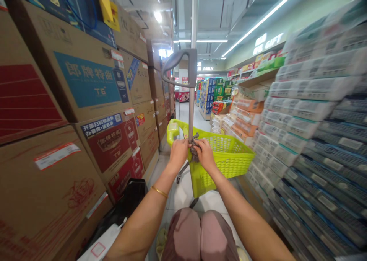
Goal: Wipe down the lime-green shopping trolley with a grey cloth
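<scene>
A dark grey cloth (pixel 195 152) is bunched in my right hand (pixel 204 154), which presses it against the near corner of a lime-green basket trolley (pixel 226 163). My left hand (pixel 179 154) is closed at the foot of the trolley's metal pole (pixel 193 108), just left of the cloth. Its fingertips are partly hidden behind the pole. Higher on that pole is a grey loop handle (pixel 179 67). The basket has slotted walls and a folded green handle (pixel 172 129) on its left side. A caster (pixel 179 178) shows beneath it.
Stacked cardboard cartons (pixel 86 81) wall the left side. Wrapped tissue packs (pixel 309 88) rise on the right, above dark packs (pixel 323 176). A black bag (pixel 130 196) and a white object (pixel 101 243) lie by my left arm. The aisle floor (pixel 185 110) runs ahead towards shelves (pixel 209 96).
</scene>
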Motion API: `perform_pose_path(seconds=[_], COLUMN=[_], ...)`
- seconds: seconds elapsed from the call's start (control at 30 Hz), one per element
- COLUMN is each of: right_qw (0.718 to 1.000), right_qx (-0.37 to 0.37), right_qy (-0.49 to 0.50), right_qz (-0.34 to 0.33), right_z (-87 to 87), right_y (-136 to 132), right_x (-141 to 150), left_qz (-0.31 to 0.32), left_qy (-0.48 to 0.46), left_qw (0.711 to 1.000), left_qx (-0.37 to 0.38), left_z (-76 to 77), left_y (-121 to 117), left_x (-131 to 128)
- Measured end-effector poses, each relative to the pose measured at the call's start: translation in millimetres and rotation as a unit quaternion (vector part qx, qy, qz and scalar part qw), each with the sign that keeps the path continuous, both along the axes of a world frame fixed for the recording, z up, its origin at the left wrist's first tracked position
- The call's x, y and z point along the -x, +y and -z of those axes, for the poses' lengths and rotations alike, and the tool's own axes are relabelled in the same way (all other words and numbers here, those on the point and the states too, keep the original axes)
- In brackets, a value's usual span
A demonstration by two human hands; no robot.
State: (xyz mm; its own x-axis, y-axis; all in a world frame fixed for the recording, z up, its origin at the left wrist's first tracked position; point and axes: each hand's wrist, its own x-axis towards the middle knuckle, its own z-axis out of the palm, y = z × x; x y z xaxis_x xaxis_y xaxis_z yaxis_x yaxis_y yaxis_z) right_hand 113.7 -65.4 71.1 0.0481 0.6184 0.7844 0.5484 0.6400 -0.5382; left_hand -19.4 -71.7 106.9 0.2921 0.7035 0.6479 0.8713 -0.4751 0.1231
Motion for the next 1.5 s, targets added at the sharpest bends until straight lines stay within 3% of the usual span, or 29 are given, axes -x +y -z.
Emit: perform_pose_path(seconds=[0.3, 0.47, 0.57, 0.7, 0.9, 1.03, 1.27, 1.4, 1.5], right_qw=[0.993, 0.991, 0.989, 0.988, 0.995, 0.991, 0.989, 0.989, 0.991], right_qx=[-0.031, -0.035, -0.017, 0.002, -0.013, -0.016, -0.038, -0.013, -0.002], right_qy=[-0.015, -0.094, -0.096, -0.063, -0.023, 0.012, -0.097, -0.065, -0.019], right_qz=[0.116, 0.093, 0.114, 0.140, 0.096, 0.129, 0.109, 0.136, 0.135], right_z=[35.1, 47.9, 53.2, 53.3, 36.2, 35.6, 57.2, 63.6, 56.3], right_y=[2, 13, 17, 14, 7, 9, 23, 27, 22], right_x=[35, -3, -30, -34, 26, 47, 1, -20, -6], left_qz=[-0.034, -0.043, -0.046, -0.051, -0.062, -0.068, -0.042, -0.043, -0.049], left_qy=[0.065, 0.086, 0.092, 0.079, 0.077, 0.081, 0.069, 0.061, 0.061], left_qw=[0.996, 0.991, 0.989, 0.989, 0.989, 0.989, 0.990, 0.991, 0.990], left_qx=[-0.055, -0.096, -0.111, -0.115, -0.110, -0.105, -0.112, -0.115, -0.118], left_z=[10.7, 19.8, 22.5, 24.4, 25.0, 25.2, 26.4, 26.2, 26.4], left_y=[-2, 8, 13, 14, 13, 15, 23, 26, 26], left_x=[0, 4, 5, 3, 3, 7, 19, 18, 15])
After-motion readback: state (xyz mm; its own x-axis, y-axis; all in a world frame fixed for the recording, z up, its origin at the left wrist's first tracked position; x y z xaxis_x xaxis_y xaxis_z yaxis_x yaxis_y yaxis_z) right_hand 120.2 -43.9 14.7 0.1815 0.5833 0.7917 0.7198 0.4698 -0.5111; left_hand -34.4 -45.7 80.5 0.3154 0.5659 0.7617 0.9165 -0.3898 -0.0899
